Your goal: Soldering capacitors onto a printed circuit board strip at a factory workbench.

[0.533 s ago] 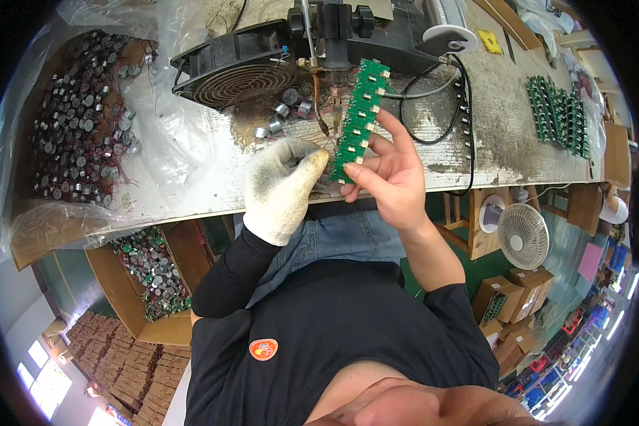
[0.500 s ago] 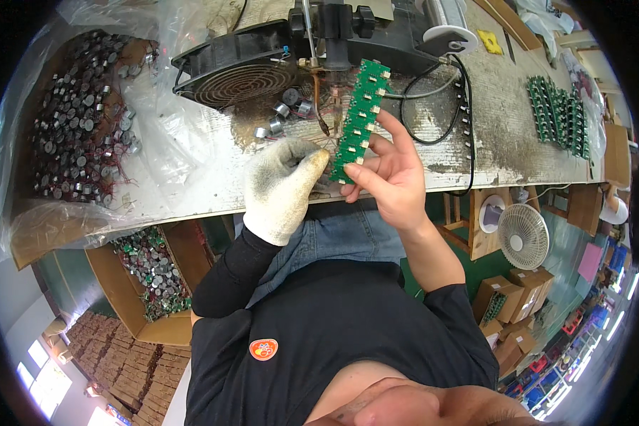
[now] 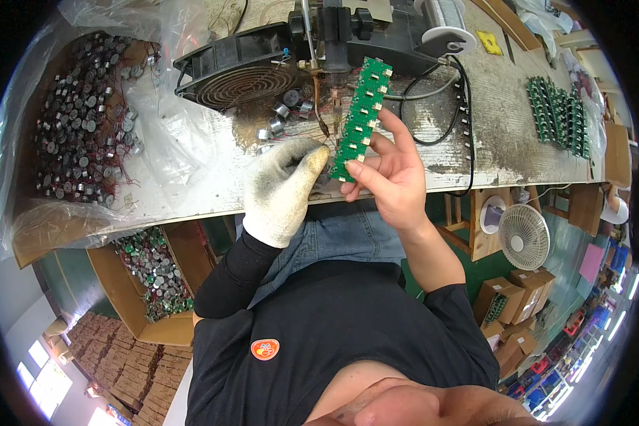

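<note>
My right hand (image 3: 390,167) is bare and grips the near end of a long green circuit board (image 3: 363,117) between thumb and fingers. The board slants up and away, with a row of small pale connectors along its right edge. In a white, grey-stained glove, my left hand (image 3: 284,181) is closed in a pinch beside the board's near left edge. What it pinches is hidden by the glove. Just beyond the gloved fingertips, a soldering iron (image 3: 319,106) points down from a stand (image 3: 336,35). Several small silver cylindrical parts (image 3: 277,126) with thin red wires lie left of its tip.
A black fan (image 3: 241,74) stands behind the work spot, with a solder wire spool (image 3: 444,28) to its right. Many cylindrical parts (image 3: 82,121) are heaped at left on plastic film. Stacked green boards (image 3: 559,117) lie far right. A carton (image 3: 156,330) stands below the table edge.
</note>
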